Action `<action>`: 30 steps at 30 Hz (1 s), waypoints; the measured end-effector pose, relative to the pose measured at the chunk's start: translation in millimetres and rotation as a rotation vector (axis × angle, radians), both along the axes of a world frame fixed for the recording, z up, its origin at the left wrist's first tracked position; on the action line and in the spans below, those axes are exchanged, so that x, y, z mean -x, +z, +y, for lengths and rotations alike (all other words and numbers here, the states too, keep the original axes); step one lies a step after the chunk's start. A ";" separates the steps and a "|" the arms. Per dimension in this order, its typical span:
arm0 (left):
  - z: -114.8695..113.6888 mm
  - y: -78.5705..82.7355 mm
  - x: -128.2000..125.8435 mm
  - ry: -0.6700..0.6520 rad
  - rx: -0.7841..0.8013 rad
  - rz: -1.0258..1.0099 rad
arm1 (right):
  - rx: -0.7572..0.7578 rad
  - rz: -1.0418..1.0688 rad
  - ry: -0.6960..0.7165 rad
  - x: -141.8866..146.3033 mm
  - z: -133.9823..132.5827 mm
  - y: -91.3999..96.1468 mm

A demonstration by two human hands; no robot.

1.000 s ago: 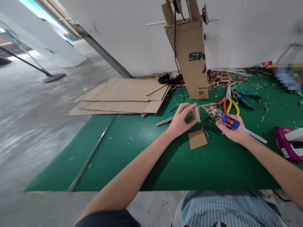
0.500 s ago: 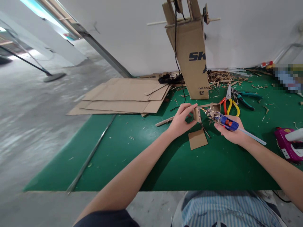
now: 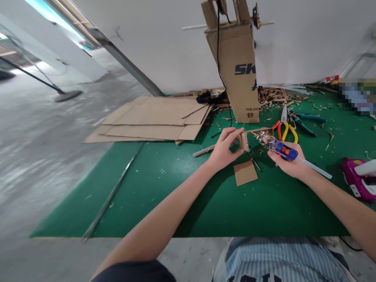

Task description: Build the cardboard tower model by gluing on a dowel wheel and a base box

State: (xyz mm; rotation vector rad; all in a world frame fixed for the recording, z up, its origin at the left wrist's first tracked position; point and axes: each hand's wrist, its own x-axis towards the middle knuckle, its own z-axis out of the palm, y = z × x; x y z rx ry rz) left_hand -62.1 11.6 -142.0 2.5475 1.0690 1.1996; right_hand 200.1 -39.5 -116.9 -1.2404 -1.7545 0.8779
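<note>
Green mat-topped bench (image 3: 264,211) runs across the view, scattered with pale wood shavings, its near edge meeting a grey concrete floor (image 3: 44,156), and a white wall (image 3: 293,39) rises behind it. The landmark is a tall upright cardboard column (image 3: 236,66), printed in dark blue with "SK" and, near its foot, with small "THE CO" above the character 舒. Left of the column lie overlapping flat brown cardboard sheets (image 3: 147,119); at its right foot sits a heap of wood shavings (image 3: 272,96). Further right of it are orange-and-yellow-handled shears (image 3: 284,131) and green-handled pliers (image 3: 305,125).

In front of the column, the left hand (image 3: 225,149) pinches a small folded piece of brown cardboard (image 3: 244,141) between thumb and fingers, holding it up off the bench. The right hand (image 3: 289,162) is closed around a blue-and-orange hot glue gun (image 3: 282,150), with a translucent glue stick (image 3: 314,168) projecting from its back. The gun's crusted nose points into the cardboard fold; whether they touch cannot be told. A flat cardboard square (image 3: 245,173) lies on the mat below the hands.
</note>
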 end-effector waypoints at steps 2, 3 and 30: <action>0.0 0.0 0.1 -0.003 -0.007 -0.006 | 0.000 0.001 -0.005 -0.2 0.2 0.0; 0.0 0.0 0.2 -0.005 -0.008 -0.009 | -0.001 0.002 -0.008 -0.3 0.3 0.0; 0.6 -2.3 1.1 0.011 0.006 -0.021 | -0.015 -0.015 -0.050 -3.6 2.7 -4.6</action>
